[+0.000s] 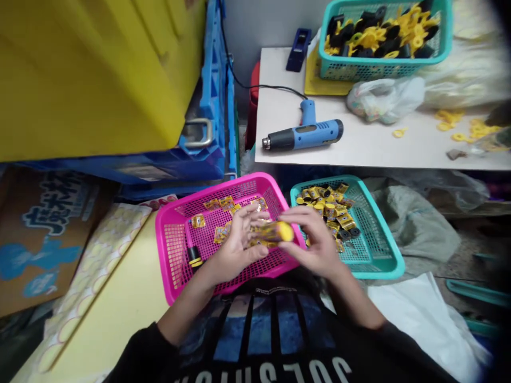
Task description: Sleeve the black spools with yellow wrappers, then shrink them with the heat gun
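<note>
Between my two hands, above the pink basket (175,213), is a small tube with a round yellow end (275,232), its body smeared by motion. My right hand (315,239) has its thumb and fingers around the yellow end. My left hand (239,242) is palm up with its fingers spread beside the tube's other end; whether it touches the tube, I cannot tell. Several small printed yellow sleeves (198,221) lie in the pink basket, along with a black piece with yellow rings (194,258). At right, a teal basket (379,244) holds many yellow-and-black wrapped tubes (331,207).
A blue heat gun (315,134) lies on the white table (275,111), its cord trailing left. Behind it stands a teal basket (383,66) of yellow and black parts, near a plastic bag (385,98). Yellow and blue crates (211,106) rise at left above a cardboard box (43,234).
</note>
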Demonstrator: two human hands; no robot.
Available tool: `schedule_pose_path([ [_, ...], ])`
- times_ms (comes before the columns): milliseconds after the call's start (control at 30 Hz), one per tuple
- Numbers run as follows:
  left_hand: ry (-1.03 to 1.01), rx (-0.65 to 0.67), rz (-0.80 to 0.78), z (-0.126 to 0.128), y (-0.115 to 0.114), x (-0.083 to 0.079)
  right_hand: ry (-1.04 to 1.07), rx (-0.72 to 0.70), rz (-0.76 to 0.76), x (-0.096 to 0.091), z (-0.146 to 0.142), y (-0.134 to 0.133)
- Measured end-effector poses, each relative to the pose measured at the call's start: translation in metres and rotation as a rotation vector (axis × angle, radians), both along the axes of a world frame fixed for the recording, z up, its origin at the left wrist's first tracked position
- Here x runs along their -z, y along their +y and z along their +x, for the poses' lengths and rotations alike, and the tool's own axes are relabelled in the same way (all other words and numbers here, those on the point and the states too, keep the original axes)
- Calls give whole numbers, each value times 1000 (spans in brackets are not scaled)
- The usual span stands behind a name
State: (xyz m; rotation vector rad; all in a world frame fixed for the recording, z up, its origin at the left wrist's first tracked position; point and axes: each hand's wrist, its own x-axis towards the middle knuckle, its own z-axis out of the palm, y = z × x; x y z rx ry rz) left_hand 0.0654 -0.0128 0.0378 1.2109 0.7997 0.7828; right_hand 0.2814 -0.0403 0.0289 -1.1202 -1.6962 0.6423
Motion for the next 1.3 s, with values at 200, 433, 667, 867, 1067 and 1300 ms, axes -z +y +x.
schedule_pose_path([
  [200,734,-233,142,-90,20,10,-787,265,-165,-1,84,-19],
  [433,1626,219,85,-98,-15,39,-794,-164,-569,19,-69,63],
  [667,1440,80,-8,-91,-22,61,-1062,3,-663,70,-124,101],
  [867,1107,-25,108,-83,-18,71,-962,207,-452,70,-97,92],
  [1067,1058,311,208,-78,-28,73,-859,-121,-418,81,-93,81],
  [1300,1104,309,235,-73,-26,73,-677,-177,-588,97,-84,93],
])
